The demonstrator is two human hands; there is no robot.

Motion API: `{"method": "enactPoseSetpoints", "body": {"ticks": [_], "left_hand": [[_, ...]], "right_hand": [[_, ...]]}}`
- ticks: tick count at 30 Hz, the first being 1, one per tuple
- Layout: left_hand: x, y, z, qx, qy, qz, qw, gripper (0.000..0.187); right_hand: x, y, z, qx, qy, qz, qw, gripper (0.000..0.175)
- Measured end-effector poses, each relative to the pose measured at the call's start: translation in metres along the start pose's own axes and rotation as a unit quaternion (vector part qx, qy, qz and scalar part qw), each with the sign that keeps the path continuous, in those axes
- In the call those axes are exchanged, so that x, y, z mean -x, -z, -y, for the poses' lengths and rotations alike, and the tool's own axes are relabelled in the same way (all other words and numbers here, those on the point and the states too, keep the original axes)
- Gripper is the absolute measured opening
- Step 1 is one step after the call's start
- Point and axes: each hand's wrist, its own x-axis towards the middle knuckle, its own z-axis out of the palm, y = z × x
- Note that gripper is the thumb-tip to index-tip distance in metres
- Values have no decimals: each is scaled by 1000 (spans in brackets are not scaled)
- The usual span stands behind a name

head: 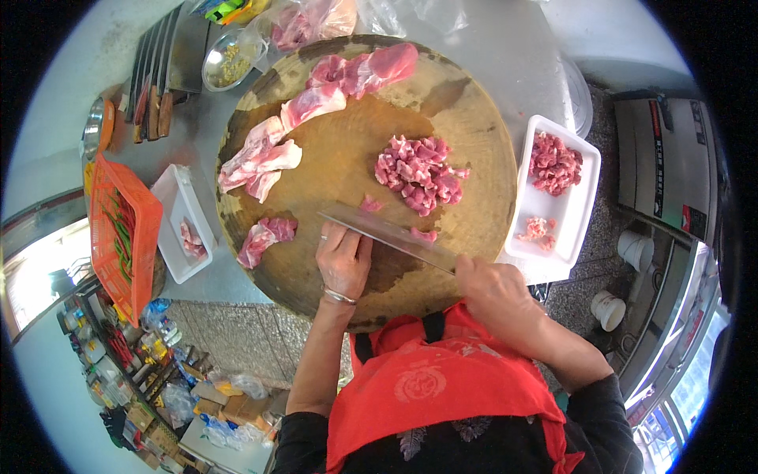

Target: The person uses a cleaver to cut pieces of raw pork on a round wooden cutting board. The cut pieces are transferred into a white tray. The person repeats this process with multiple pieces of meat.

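My right hand (500,290) grips the handle of a cleaver (394,237), its long blade slanting up and left over the round wooden chopping block (355,160). Curled fingers of my left hand (343,260) press down by the blade's near side; whatever lies under them is hidden. Two small slices of raw meat (371,204) are beyond the blade. A heap of cut meat pieces (421,175) sits right of the block's middle. Larger raw cuts (314,106) stretch along the far left side, and one separate chunk (266,240) lies left of my left hand.
At right stands a white tray (551,231) with two piles of cut meat. On the left are another white tray (177,219), an orange basket (145,237) of peppers and several knives (155,83) on the wall side. A bowl (213,71) and bagged meat (302,23) sit behind.
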Motion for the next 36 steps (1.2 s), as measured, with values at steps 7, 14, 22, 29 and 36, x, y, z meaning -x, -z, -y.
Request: {"method": "enactPoseSetpoints", "body": {"ticks": [7, 14, 22, 29, 36], "left_hand": [[1, 0, -7, -18, -5, 16, 1000, 24], [4, 0, -10, 20, -1, -43, 999, 21], [2, 7, 0, 28, -12, -28, 999, 26], [-5, 7, -1, 34, -7, 33, 999, 31], [-5, 5, 0, 24, -6, 38, 999, 32]], "right_hand": [[2, -3, -8, -23, 21, -26, 999, 13], [15, 13, -29, -95, -82, -39, 991, 20], [21, 12, -13, -49, -19, 9, 999, 7], [29, 18, -8, -23, -30, 69, 997, 7], [14, 22, -1, -1, 1, 67, 998, 7]]}}
